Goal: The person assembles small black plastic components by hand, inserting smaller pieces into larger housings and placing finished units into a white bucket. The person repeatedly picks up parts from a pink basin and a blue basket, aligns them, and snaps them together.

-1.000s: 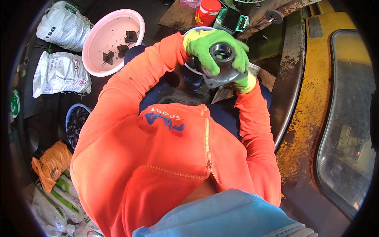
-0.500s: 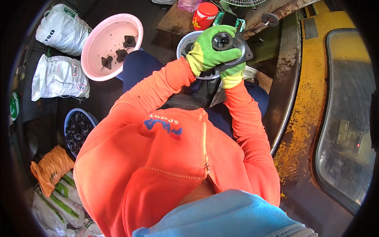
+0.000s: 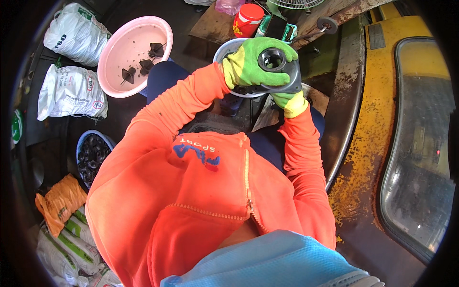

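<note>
Holding: both gloved hands grip one grey metal part [image 3: 279, 71] above the lap, over a white bowl [image 3: 224, 50].
Metal part: flat plate with a raised round hub and an open bore facing up; it sits between the two hands, raised off any surface.
Left hand [image 3: 248, 67]: green glove, closed over the near left side of the plate, fingers wrapped across its top beside the hub.
Right hand [image 3: 289, 100]: green and yellow glove, closed on the plate from below at the near right edge; the fingertips are hidden under the plate.
Sleeves: orange, both coming in from the lower edge and meeting at the part.
White bowl: directly behind and under the part, mostly covered by it; contents cannot be told.
Pink basin [image 3: 129, 52]: well left of the hands, on the floor, with three small dark cone-shaped pieces [image 3: 143, 64] inside.
Blue tub [image 3: 93, 153]: near the left elbow, filled with dark round pieces.
Red container [image 3: 247, 20]: on a wooden board beyond the bowl.
White sacks [image 3: 71, 91]: at far left, lying beside the pink basin.
Yellow machine body [image 3: 377, 143]: at right, rusted, apart from the hands.
</note>
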Available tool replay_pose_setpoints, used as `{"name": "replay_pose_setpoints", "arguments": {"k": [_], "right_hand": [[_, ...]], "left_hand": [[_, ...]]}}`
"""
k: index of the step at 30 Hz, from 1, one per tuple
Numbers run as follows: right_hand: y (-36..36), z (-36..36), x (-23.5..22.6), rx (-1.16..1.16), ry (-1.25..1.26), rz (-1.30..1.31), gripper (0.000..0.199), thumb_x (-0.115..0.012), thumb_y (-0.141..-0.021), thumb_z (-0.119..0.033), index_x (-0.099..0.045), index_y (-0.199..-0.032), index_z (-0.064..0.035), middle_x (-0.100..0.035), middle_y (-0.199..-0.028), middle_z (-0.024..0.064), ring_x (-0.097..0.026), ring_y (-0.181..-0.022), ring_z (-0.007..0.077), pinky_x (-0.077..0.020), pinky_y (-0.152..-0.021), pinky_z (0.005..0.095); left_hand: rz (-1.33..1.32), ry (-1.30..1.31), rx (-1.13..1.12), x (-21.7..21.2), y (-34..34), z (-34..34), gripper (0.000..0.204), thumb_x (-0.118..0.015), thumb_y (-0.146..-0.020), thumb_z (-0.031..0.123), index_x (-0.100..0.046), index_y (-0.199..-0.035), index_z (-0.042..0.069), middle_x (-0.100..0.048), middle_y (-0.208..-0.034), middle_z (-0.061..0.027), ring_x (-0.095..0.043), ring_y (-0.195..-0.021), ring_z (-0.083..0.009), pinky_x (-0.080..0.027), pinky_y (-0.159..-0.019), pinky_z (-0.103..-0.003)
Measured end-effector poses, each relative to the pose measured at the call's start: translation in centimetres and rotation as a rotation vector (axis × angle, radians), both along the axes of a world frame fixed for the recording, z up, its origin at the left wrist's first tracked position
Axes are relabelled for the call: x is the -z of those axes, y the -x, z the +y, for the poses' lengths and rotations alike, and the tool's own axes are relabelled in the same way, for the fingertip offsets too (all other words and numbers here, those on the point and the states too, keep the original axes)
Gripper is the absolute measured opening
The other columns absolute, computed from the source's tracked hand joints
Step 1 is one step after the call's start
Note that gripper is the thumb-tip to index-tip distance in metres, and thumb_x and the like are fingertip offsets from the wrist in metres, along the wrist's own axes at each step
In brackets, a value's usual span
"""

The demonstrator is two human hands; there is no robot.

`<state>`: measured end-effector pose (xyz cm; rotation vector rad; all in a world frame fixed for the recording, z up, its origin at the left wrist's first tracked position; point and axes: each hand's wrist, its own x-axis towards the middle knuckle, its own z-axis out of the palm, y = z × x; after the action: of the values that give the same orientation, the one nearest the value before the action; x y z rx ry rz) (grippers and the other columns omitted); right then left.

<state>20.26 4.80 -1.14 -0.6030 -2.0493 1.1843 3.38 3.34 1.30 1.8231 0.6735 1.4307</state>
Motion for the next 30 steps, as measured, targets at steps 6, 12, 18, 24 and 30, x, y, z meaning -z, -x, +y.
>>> {"name": "replay_pose_setpoints", "arguments": {"k": [6, 12, 18, 24, 30], "right_hand": [[-0.4, -0.1, 2.0, -0.048, 0.087, 0.092, 0.053, -0.077, -0.075, -0.014, -0.055, -0.122, -0.0055, -0.06, -0.115, 0.0074, -0.058, -0.106, 0.0209, -0.0472, -0.092, 0.0335], [-0.3, -0.7, 2.9, -0.177, 0.224, 0.128, 0.067, -0.079, -0.075, -0.015, -0.048, -0.134, -0.01, -0.052, -0.132, 0.0061, -0.05, -0.121, 0.0194, -0.0397, -0.104, 0.0351], [1.0, 1.1, 1.1, 0.111, -0.013, 0.249, 0.052, -0.076, -0.077, -0.011, -0.054, -0.123, -0.0038, -0.062, -0.112, 0.0077, -0.061, -0.101, 0.0235, -0.0498, -0.087, 0.0332], [2.9, 0.4, 3.0, 0.449, -0.188, 0.192, 0.039, -0.066, -0.085, -0.016, -0.055, -0.12, -0.0067, -0.062, -0.113, 0.0079, -0.062, -0.103, 0.0231, -0.0498, -0.086, 0.0333], [2.4, -0.3, 0.6, 0.295, -0.081, 0.163, 0.033, -0.064, -0.084, -0.013, -0.054, -0.114, -0.0025, -0.059, -0.107, 0.0058, -0.06, -0.098, 0.0159, -0.0491, -0.083, 0.029]], "left_hand": [[0.087, 0.116, 0.363, -1.2, 1.3, 1.0, 0.042, -0.08, -0.063, 0.016, -0.064, -0.099, 0.002, -0.067, -0.106, -0.0125, -0.063, -0.1, -0.0229, -0.049, -0.089, -0.036], [0.202, -0.08, 0.884, -1.4, 1.6, 3.4, 0.048, -0.082, -0.06, 0.027, -0.065, -0.098, 0.003, -0.067, -0.104, -0.0129, -0.062, -0.103, -0.0293, -0.04, -0.102, -0.043], [0.238, 0.065, 0.179, -1.9, 2.7, 3.2, 0.077, -0.082, -0.062, 0.031, -0.053, -0.128, 0.004, -0.042, -0.144, -0.013, -0.04, -0.133, -0.0234, -0.031, -0.11, -0.038], [-0.205, 0.16, -0.193, 1.4, -1.6, -0.4, 0.047, -0.083, -0.068, 0.013, -0.059, -0.107, 0.005, -0.057, -0.129, -0.0096, -0.053, -0.118, -0.0193, -0.043, -0.1, -0.035], [-0.022, -0.191, -0.196, 0.6, -0.8, -0.5, 0.047, -0.081, -0.067, 0.01, -0.059, -0.107, 0.005, -0.063, -0.12, -0.0119, -0.054, -0.119, -0.0271, -0.042, -0.101, -0.04]]}}
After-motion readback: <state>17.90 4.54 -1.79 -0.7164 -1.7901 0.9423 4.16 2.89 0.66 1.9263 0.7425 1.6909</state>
